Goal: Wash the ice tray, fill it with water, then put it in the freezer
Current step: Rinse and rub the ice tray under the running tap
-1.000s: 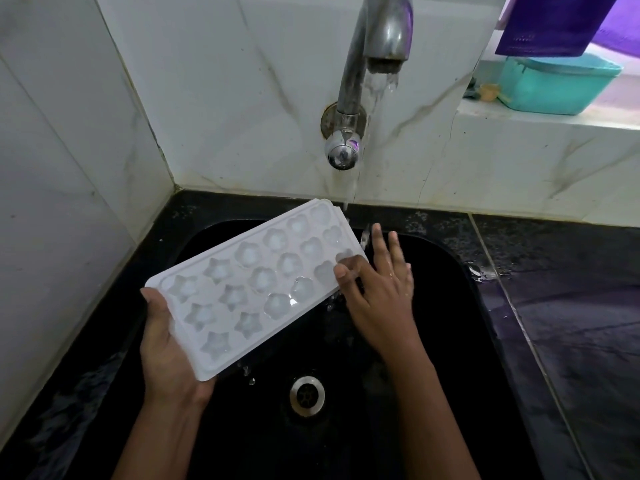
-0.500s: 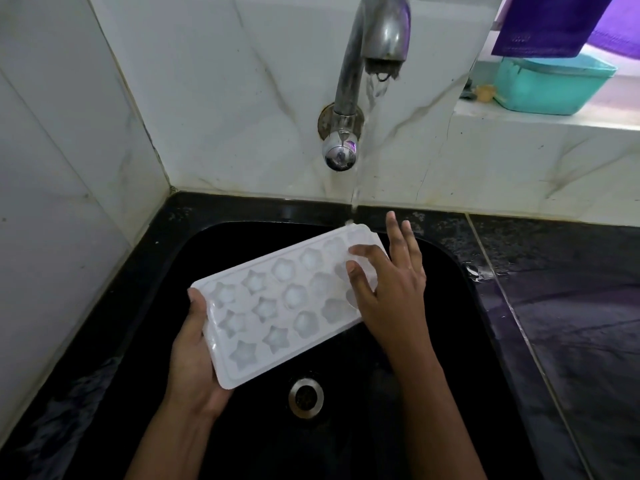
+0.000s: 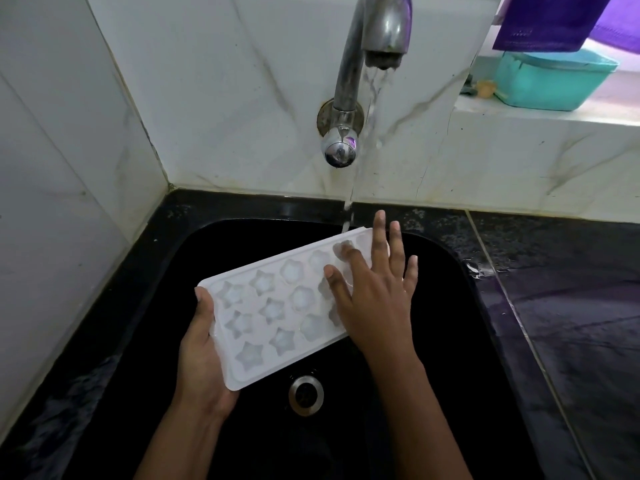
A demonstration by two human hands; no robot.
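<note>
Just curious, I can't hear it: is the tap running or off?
Running: a stream of water falls from the tap onto the far end of the ice tray.

End of ice tray (image 3: 273, 310) hidden under right hand (image 3: 377, 299); tap (image 3: 348, 64) top cropped.

Left hand (image 3: 202, 358) grips ice tray (image 3: 277, 310) (star cells), right hand (image 3: 375, 303) flat atop.

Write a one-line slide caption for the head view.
Left hand grips a white plastic star-mould ice tray over a black sink; right hand presses on it under a running steel tap.
</note>
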